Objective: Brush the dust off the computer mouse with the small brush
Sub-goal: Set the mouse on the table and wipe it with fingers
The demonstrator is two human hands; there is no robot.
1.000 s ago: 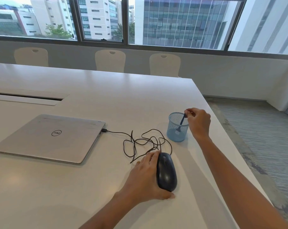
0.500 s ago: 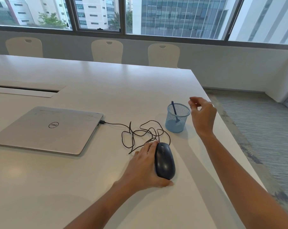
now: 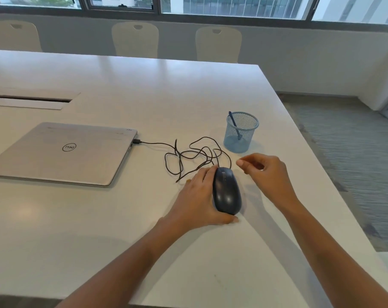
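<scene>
Small blue brush [image 3: 234, 125] idle in blue mesh cup [image 3: 247, 138].
Left hand [image 3: 199, 196] braces smooth black mouse [image 3: 226, 191]; right hand [image 3: 266, 172] loosely curled, empty. Brush looks light: pinch its protruding handle.

1. The closed silver laptop [image 3: 64, 152] carried the one readable mark: a "Dell" logo inside a ring, in the middle of its lid.
2. The logo read upside down from the wearer's side.
3. Small dark marks near the laptop's far right corner were too small to read.
</scene>
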